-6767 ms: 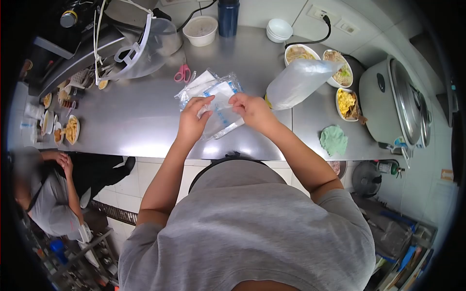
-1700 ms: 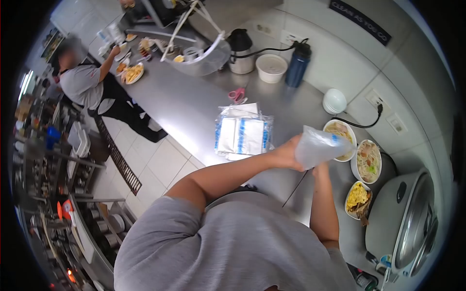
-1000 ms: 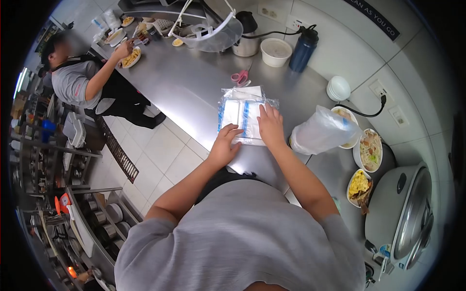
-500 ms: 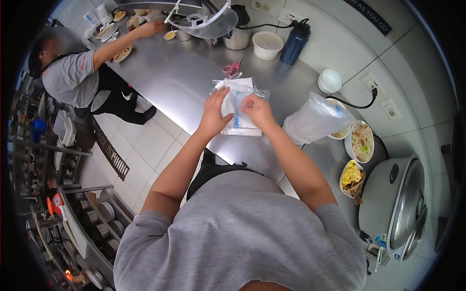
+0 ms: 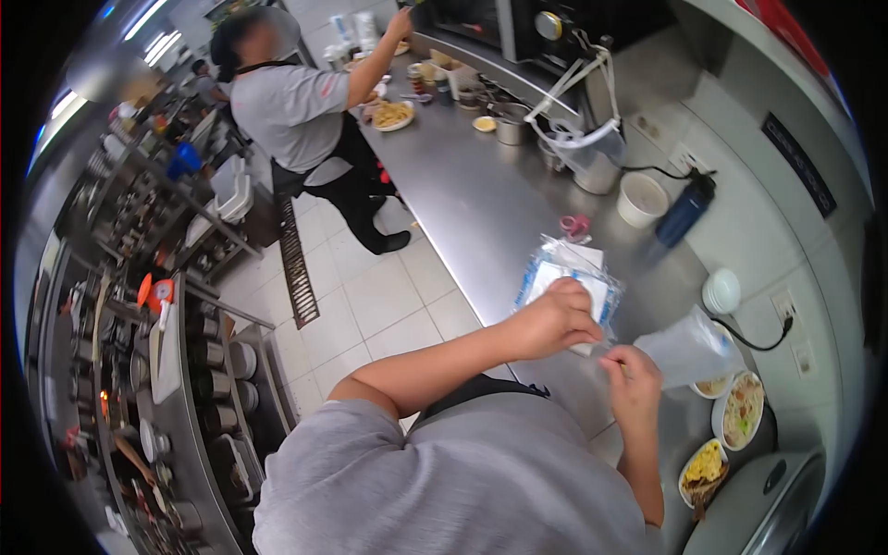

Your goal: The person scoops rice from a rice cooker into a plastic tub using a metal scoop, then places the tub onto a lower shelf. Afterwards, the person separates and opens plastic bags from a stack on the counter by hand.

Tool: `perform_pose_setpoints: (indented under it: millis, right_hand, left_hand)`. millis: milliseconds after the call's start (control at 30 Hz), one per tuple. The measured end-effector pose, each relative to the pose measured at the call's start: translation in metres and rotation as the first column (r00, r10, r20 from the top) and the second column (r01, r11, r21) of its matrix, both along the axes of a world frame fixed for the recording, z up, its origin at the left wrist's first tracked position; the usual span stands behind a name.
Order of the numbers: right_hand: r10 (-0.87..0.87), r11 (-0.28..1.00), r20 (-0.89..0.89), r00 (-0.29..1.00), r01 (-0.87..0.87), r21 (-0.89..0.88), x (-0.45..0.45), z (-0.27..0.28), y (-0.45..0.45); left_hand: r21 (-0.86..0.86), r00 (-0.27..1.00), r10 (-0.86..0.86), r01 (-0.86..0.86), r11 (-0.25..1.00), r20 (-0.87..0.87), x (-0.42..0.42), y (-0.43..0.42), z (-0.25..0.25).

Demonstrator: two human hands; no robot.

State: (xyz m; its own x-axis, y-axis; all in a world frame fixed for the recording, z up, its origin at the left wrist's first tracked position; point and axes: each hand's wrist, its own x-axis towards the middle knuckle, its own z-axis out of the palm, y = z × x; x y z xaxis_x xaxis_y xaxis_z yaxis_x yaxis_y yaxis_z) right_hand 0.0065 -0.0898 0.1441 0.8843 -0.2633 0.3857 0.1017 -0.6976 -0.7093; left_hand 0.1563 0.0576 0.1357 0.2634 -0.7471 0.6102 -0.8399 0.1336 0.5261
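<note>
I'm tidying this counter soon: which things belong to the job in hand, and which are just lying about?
Likely in the job:
plastic-wrapped white packets by the left hand
translucent plastic bag by the right hand

Apparently just lying about:
pink scissors
blue bottle
white tub
small white bowls

Kitchen interior. Steel counter [image 5: 453, 199] runs diagonally from upper centre toward lower right, sheen along surface. Pale tiled wall [image 5: 740, 215] at right; dark sign [image 5: 798, 165] with light lettering, upper right; socket plate [image 5: 805, 360] lower down. Floor [image 5: 375, 314] of light square tiles, left of centre, cut by slotted drain grate [image 5: 294, 264]. Metal shelving [image 5: 201, 442], crowded, fills lower left. Bright strip lights [image 5: 164, 46], upper left.
</note>
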Motion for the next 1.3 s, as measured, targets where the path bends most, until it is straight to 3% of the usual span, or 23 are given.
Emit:
perform_pose_setpoints:
  millis: [67,133,167,233,267,333,367,467,567,600,633,667,700,767,900,1133,1267,1300]
  right_hand:
    - [-0.078,0.996,0.073,0.994,0.081,-0.044,-0.003,0.006,0.000]
    - [-0.036,0.999,-0.047,0.998,0.037,0.012,0.004,0.002,0.001]
    - [-0.018,0.999,-0.111,0.994,0.022,0.034,0.006,-0.002,0.001]
    - [0.092,0.974,-0.177,0.980,-0.125,-0.187,0.008,-0.041,0.003]
    - [0.133,0.937,-0.208,0.969,-0.192,-0.293,0.011,-0.066,0.002]
    - [0.160,0.918,-0.277,0.947,-0.246,-0.312,0.003,-0.126,0.001]
    - [0.173,0.908,-0.314,0.933,-0.275,-0.315,-0.002,-0.148,0.001]
    - [0.180,0.900,-0.176,0.968,-0.234,-0.366,-0.015,-0.175,-0.004]
    - [0.133,0.932,-0.143,0.981,-0.173,-0.318,-0.014,-0.200,-0.008]
    - [0.100,0.946,-0.100,0.990,-0.125,-0.299,-0.014,-0.193,-0.004]
    - [0.045,0.957,-0.068,0.997,-0.063,-0.283,-0.004,-0.180,-0.001]
    - [0.008,0.934,0.046,0.999,0.009,-0.357,0.002,-0.169,0.000]
    - [-0.041,0.950,0.040,0.998,0.052,-0.309,0.011,-0.149,0.003]
    - [-0.081,0.936,0.147,0.986,0.126,-0.330,0.027,-0.134,-0.007]
    - [-0.081,0.962,0.081,0.993,0.099,-0.256,0.046,-0.126,-0.020]
    - [-0.016,0.926,-0.040,0.999,0.000,-0.377,0.084,-0.140,-0.019]
    - [0.178,0.838,-0.111,0.978,-0.210,-0.504,0.092,-0.171,-0.021]
    - [0.210,0.890,-0.118,0.971,-0.240,-0.387,0.092,-0.172,-0.021]
  left_hand:
    - [0.006,0.998,-0.057,0.057,0.998,0.014,-0.001,-0.001,0.008]
    - [0.126,0.998,-0.051,0.046,0.991,0.041,0.005,-0.006,-0.011]
    - [0.179,0.997,-0.054,0.044,0.983,0.049,0.008,-0.007,-0.030]
    - [0.373,0.986,-0.053,-0.011,0.928,0.161,0.006,0.001,-0.102]
    - [0.444,0.989,-0.112,0.058,0.894,0.095,0.005,0.006,-0.135]
    - [0.623,0.973,-0.228,0.206,0.755,-0.045,-0.002,0.022,-0.169]
    - [0.563,0.972,-0.236,0.194,0.803,0.001,-0.006,0.036,-0.185]
    - [0.373,0.988,-0.150,0.124,0.920,0.043,-0.014,0.056,-0.195]
    - [0.372,0.992,-0.115,0.087,0.924,0.054,-0.012,0.054,-0.206]
    - [0.312,0.998,-0.062,0.066,0.948,-0.023,-0.010,0.052,-0.204]
    - [0.189,0.994,-0.013,-0.007,0.982,0.104,-0.007,0.050,-0.203]
    - [0.256,0.994,0.007,-0.035,0.966,0.109,0.000,0.051,-0.208]
    - [0.273,0.998,0.058,-0.059,0.960,0.012,-0.001,0.053,-0.193]
    - [0.223,0.991,0.130,-0.122,0.967,-0.021,-0.005,0.052,-0.163]
    - [0.275,0.982,0.181,-0.161,0.948,-0.050,-0.008,0.053,-0.146]
    - [0.290,0.965,0.243,-0.205,0.935,-0.100,-0.004,0.048,-0.145]
    - [0.203,0.909,0.406,-0.382,0.902,-0.093,0.000,0.032,-0.134]
    - [0.194,0.892,0.436,-0.410,0.891,-0.120,0.001,0.026,-0.133]
